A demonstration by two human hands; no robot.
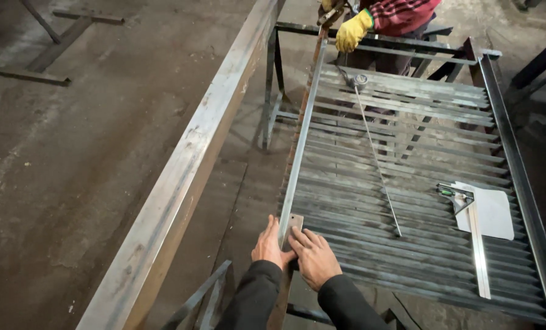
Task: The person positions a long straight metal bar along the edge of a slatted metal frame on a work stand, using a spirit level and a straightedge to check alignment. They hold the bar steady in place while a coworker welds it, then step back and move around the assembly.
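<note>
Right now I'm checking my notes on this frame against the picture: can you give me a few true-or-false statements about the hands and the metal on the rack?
1. Both bare hands, left hand and right hand, rest at the near end of the long steel bar. True.
2. The square ruler is in the right hand. False: it lies on the slatted rack.
3. A co-worker's yellow glove is at the bar's far end. True.
4. The thin rod stands upright. False: it lies across the slats.
</note>
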